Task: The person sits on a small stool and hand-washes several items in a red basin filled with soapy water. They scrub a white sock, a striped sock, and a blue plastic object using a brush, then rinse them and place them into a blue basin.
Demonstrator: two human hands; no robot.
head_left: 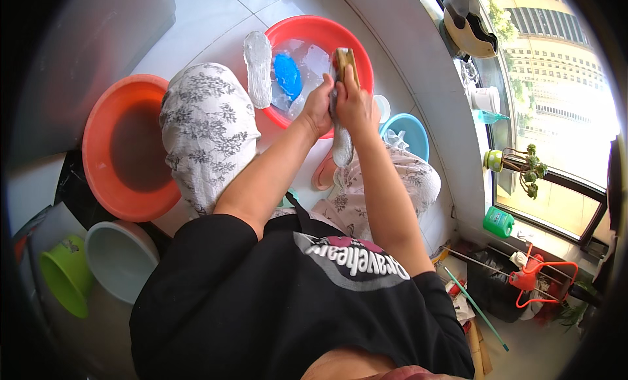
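Over the red basin (358, 46), my two hands are close together. My left hand (318, 110) is closed on the side of a long grey insole-shaped piece (342, 148), whose lower end hangs near my right knee. My right hand (355, 106) is wrapped round a brush (348, 55) with a wooden back, pressed along that piece; its bristles are hidden. A similar grey-white insole-shaped piece (258, 69) rests at the basin's left rim. In the basin's water lie a bright blue oval thing (287, 76) and clear, plastic-looking pieces.
An orange basin (98, 164) of dark water stands left of my knee. Behind it are a pale basin (118, 262) and a green bucket (69, 272). A blue bucket (422, 141) with white stuff inside stands by my right knee. A window ledge runs along the right.
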